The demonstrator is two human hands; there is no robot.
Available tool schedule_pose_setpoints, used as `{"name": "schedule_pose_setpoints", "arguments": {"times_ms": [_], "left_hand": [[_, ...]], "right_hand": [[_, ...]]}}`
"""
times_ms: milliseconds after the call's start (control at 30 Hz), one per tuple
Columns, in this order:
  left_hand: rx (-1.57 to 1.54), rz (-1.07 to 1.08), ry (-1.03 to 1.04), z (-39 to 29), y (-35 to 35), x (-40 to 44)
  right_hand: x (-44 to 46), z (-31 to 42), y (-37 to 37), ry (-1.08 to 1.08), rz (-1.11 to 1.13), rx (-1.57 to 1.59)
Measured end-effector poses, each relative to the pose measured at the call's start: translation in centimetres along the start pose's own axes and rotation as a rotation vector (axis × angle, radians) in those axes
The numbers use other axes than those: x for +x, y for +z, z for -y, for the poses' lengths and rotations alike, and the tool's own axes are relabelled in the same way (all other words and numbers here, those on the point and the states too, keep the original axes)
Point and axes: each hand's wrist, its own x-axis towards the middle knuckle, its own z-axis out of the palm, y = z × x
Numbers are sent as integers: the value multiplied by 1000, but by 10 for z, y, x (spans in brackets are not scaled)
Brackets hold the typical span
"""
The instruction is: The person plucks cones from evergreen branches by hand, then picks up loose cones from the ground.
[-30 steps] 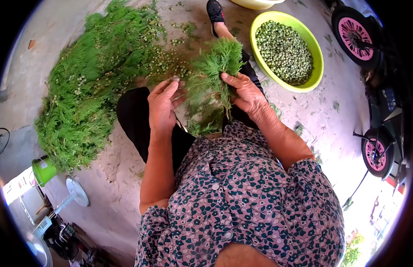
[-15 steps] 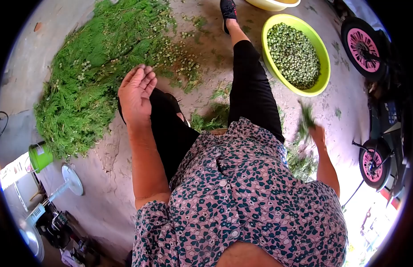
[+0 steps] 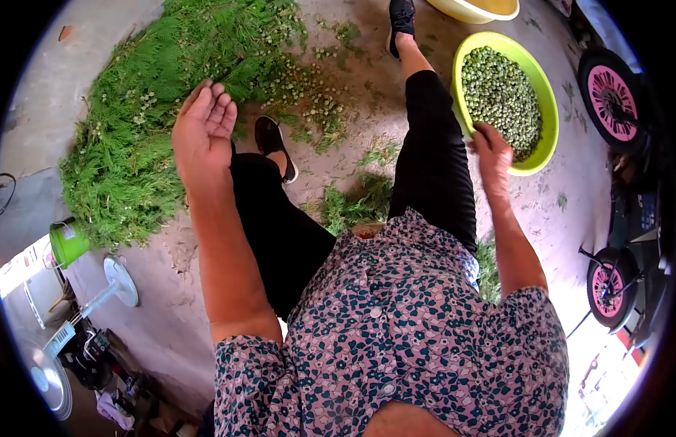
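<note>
My left hand (image 3: 205, 131) is raised palm up beside the pile of green conifer branches (image 3: 134, 153). Its fingers are loosely bent and slightly apart, and I see nothing in the palm. At the near rim of the yellow-green basin (image 3: 550, 142) is my right hand (image 3: 492, 156), back upward, fingers loosely bent, with nothing visible in them; whether it touches the rim I cannot tell. Small round green cones (image 3: 501, 98) fill much of the basin.
Loose cones (image 3: 319, 109) and sprigs (image 3: 363, 200) lie on the floor around my feet. A second yellow basin (image 3: 483, 13) stands at the top. Pink-wheeled vehicle (image 3: 607, 95) is at right; a green bucket (image 3: 68, 244) and fan (image 3: 119, 280) are at left.
The sprig in my right hand is gone from it, and that hand has moved up to the basin's rim. My left hand has shifted slightly left; my left foot now shows more fully.
</note>
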Motion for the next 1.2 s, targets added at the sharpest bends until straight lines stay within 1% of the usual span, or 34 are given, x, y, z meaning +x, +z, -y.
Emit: {"name": "schedule_pose_setpoints", "arguments": {"times_ms": [33, 67, 133, 200, 267, 300, 333, 367, 400, 433, 467, 500, 533, 600, 633, 667, 733, 767, 800, 867, 900, 933, 1000, 1033, 1067, 1133, 1167, 1200], "left_hand": [[6, 38, -19, 1, 4, 10], [4, 22, -30, 2, 8, 19], [-42, 68, -37, 1, 15, 37], [-59, 61, -35, 1, 12, 50], [-150, 88, 24, 3, 6, 48], [-169, 82, 14, 8, -3, 50], [-200, 14, -47, 10, -7, 47], [-229, -57, -109, 10, -8, 41], [-235, -27, -96, 9, -6, 33], [-244, 6, -78, 7, -3, 28], [-249, -5, -90, 4, -2, 25], [-277, -8, -86, 1, -3, 24], [-303, -9, -83, -2, -3, 23], [-304, -29, -92, -5, -2, 20], [-301, -40, -88, -6, -3, 18], [-301, -50, -96, -7, -6, 17], [-382, 74, -141, -9, -8, 14], [-397, 52, -155, -10, -7, 14], [-397, 42, -160, -9, -5, 14], [-414, 77, -141, -8, -4, 13], [-395, 56, -163, -11, -2, 13], [-397, 53, -162, -11, -1, 13], [-356, 58, -147, -12, -1, 13], [-359, 56, -146, -12, -3, 13], [-319, 65, -156, -13, -6, 13], [-276, 70, -172, -15, -8, 13], [-279, 56, -176, -15, -7, 13], [-282, 41, -179, -16, -6, 13]], "right_hand": [[7, 14, 30, 7, 77, 25], [13, 24, 59, 17, 157, 50], [26, -3, 122, -126, 317, 27], [31, -25, 177, -41, 533, -93], [30, -73, 217, 30, 741, -128], [27, -94, 236, 46, 777, -198], [23, -109, 248, 63, 812, -270], [18, -116, 255, 24, 815, -362], [12, -135, 264, -81, 804, -385], [9, -142, 271, -87, 815, -390], [6, -148, 278, -92, 826, -397], [2, -156, 288, -107, 780, -442], [0, -164, 296, -93, 789, -452], [8, -152, 313, -55, 675, -466], [17, -130, 317, 58, 766, -490], [19, -127, 324, 66, 775, -495], [20, -130, 334, 56, 757, -543], [16, -146, 337, -2, 743, -555], [8, -159, 336, 3, 752, -558], [-2, -173, 330, -46, 648, -456], [-6, -175, 325, 26, 734, -533], [-10, -176, 319, 25, 737, -535], [-14, -167, 310, 177, 1072, -834], [-13, -171, 310, 135, 1013, -862], [-10, -169, 311, 135, 1015, -865], [-3, -151, 313, -75, 615, -430], [6, -124, 318, -45, 661, -443], [7, -125, 324, -47, 664, -440]]}}
